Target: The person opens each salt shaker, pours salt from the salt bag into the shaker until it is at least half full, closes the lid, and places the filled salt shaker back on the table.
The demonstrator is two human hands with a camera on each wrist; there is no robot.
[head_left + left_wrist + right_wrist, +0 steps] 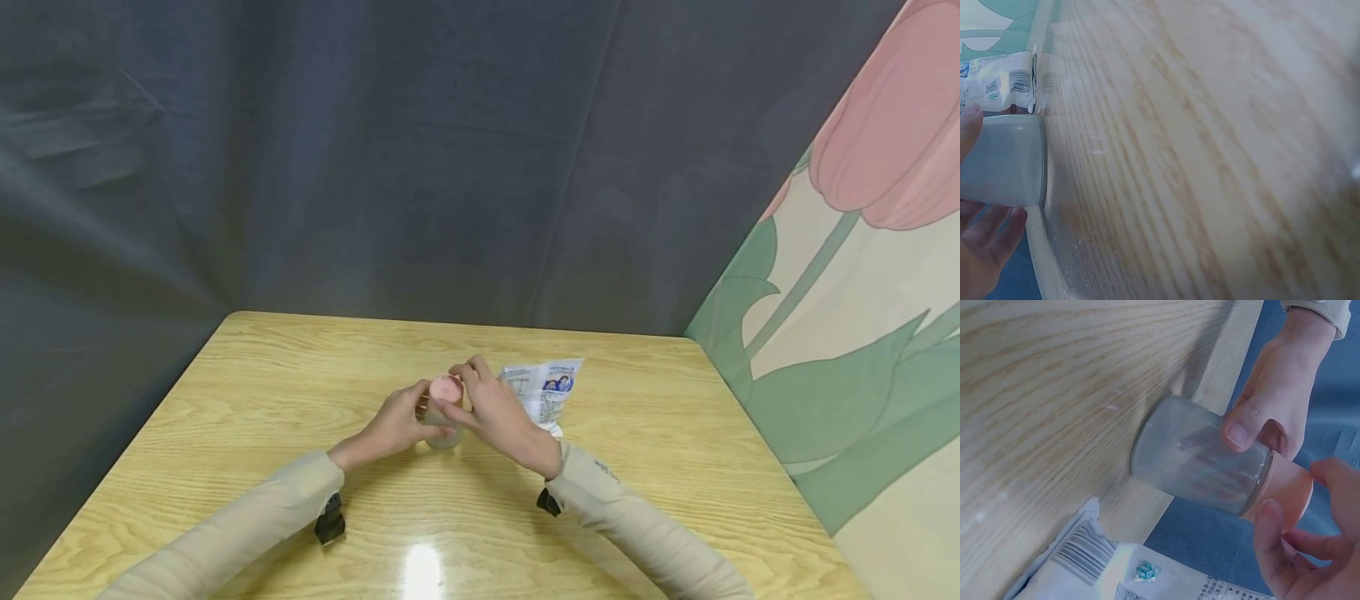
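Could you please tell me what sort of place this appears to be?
Probably an indoor tabletop workspace, perhaps staged for recording: a wood-grain table, dark cloth hanging behind it, and a tulip-patterned backdrop along its right side.

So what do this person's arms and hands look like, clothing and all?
Long, pale beige sleeves cover the left arm and right arm. A small dark mark, too small to read, sits near the right cuff. A black gadget shows below each wrist. The left hand and right hand wear no gloves.
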